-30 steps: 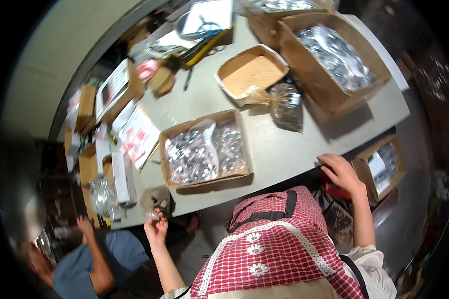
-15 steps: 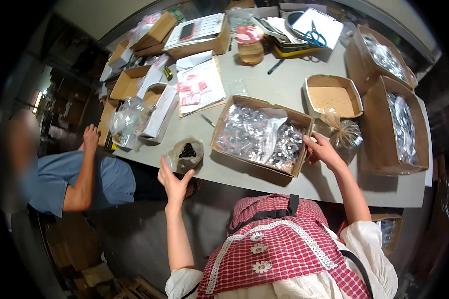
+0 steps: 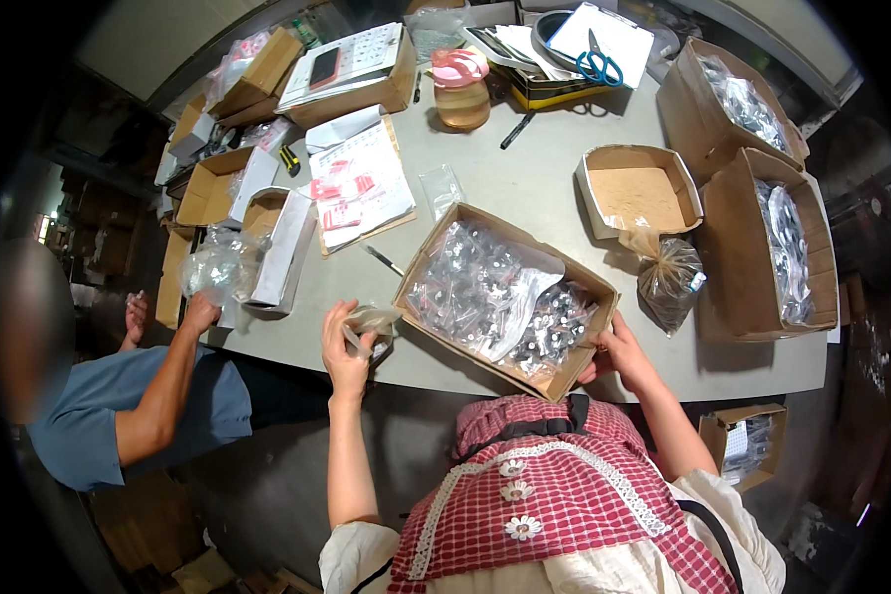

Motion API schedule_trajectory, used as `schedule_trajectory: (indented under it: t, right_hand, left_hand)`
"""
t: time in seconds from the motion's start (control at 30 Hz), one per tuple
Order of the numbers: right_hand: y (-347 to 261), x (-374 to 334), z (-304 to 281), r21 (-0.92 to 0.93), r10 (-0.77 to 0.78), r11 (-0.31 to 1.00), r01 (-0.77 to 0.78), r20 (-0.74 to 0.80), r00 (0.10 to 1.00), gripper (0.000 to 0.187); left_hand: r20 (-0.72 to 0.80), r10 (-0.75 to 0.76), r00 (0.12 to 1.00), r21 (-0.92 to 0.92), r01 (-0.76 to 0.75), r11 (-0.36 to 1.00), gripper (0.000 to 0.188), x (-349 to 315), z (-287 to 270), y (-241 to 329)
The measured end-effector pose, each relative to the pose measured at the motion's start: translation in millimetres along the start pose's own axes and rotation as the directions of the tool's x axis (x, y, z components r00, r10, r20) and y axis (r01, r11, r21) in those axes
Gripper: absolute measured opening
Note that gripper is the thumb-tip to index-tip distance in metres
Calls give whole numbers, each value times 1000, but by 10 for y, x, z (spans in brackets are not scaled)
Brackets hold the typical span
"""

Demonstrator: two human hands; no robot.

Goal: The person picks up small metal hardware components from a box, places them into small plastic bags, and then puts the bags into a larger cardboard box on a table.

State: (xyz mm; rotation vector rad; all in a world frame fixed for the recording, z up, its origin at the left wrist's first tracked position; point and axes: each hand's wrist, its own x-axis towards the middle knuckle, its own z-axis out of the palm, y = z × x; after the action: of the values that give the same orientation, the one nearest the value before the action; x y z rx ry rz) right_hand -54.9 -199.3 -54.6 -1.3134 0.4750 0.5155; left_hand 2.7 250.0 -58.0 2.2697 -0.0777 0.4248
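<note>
My left hand (image 3: 346, 348) is closed on the rim of a small translucent plastic bag (image 3: 374, 321) near the table's front edge; the bag's contents are mostly hidden now. My right hand (image 3: 616, 356) grips the right end of a shallow cardboard box (image 3: 506, 372). Clear plastic packets (image 3: 465, 277) with small dark and shiny parts fill that box, and a crumpled whitish plastic bag (image 3: 527, 309) lies among them. The box sits at a slant, its near right corner at the table edge.
A tied bag of dark parts (image 3: 669, 289) lies beside a low carton (image 3: 639, 188). Tall cartons of packets (image 3: 762, 252) stand at the right. Farther back are a lidded jar (image 3: 461, 94), scissors (image 3: 598, 67) and papers (image 3: 361, 188). At left, a co-worker's hand (image 3: 202, 312) touches a clear bag.
My left hand has taken hold of the small plastic bag and lifted its rim. The cardboard box has swung toward me at its right end. The co-worker's hand has reached the clear bag.
</note>
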Motion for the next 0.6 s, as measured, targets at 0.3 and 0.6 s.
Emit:
schedule_trajectory:
  t: [0.3,0.6]
  right_hand:
    - [-96,50,17,126,32,991,-37,44,999,73]
    - [63,186,45,203,-54,978,52,5,999,65]
  left_hand:
    - [-174,-351,920,-516,219,828,22,-94,352,-268]
    - [-239,-599,764,-875,99,474,16,209,153,-198]
